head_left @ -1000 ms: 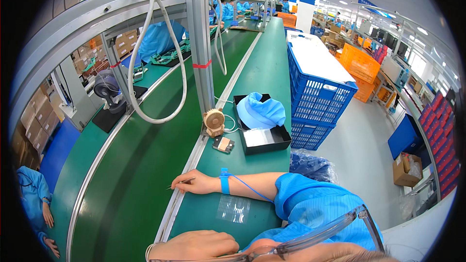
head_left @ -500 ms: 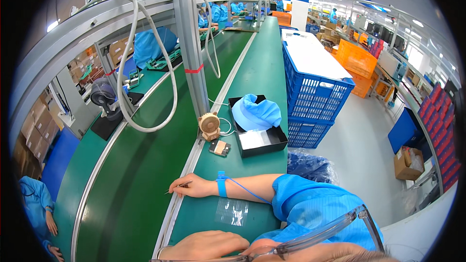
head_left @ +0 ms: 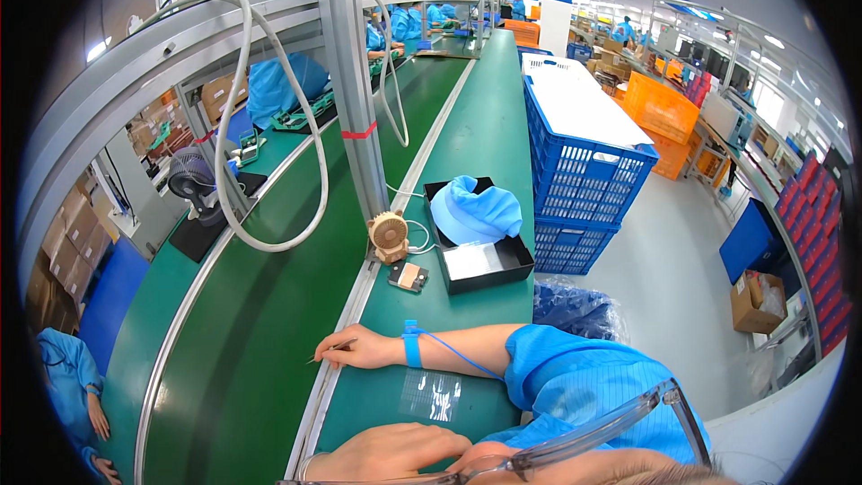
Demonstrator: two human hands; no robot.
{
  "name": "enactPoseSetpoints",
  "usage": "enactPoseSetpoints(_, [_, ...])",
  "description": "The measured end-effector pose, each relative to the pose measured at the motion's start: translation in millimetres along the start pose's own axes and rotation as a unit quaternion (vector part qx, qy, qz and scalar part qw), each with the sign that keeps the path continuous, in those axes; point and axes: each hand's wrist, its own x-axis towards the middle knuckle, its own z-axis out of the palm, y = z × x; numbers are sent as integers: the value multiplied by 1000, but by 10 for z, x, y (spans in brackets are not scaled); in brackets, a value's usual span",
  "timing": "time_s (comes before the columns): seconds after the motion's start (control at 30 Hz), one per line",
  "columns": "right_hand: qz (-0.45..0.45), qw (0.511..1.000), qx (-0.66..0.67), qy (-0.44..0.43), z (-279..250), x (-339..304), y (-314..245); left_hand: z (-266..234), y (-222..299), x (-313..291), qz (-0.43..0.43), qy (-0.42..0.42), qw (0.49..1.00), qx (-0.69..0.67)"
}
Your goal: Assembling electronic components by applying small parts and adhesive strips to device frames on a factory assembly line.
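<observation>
Right hand (head_left: 361,347) — slim tool (head_left: 345,344) pinched.
We see clear sheet (head_left: 431,394) at its four o'clock; left hand (head_left: 393,452) half-curled — contents we cannot tell.

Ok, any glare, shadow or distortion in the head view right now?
Head view: glare streaks the clear sheet; head view: a dark band runs along the green belt, shadow or reflection unclear; head view: fisheye bows the overhead beam; head view: the thin tool in the right hand looks too small to judge focus.
</observation>
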Motion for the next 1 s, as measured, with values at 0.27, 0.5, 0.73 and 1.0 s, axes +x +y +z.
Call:
enactPoseSetpoints(0.27, [-13,1000,-2,4,-32,-33,38,-50,-34,-35,25,-4,1000,18])
enactPoseSetpoints(0.5, [-1,1000,-5,-4,-35,-36,-22,-66,26,-93,43,-5,998,41])
enactPoseSetpoints(0.73, [-30,999,-25,2,-32,-30,35,-94,49,-88,64,-16,996,57])
enactPoseSetpoints(1.0, [-74,989,-128,22,-10,-20,-48,-120,108,-46,77,-23,995,65])
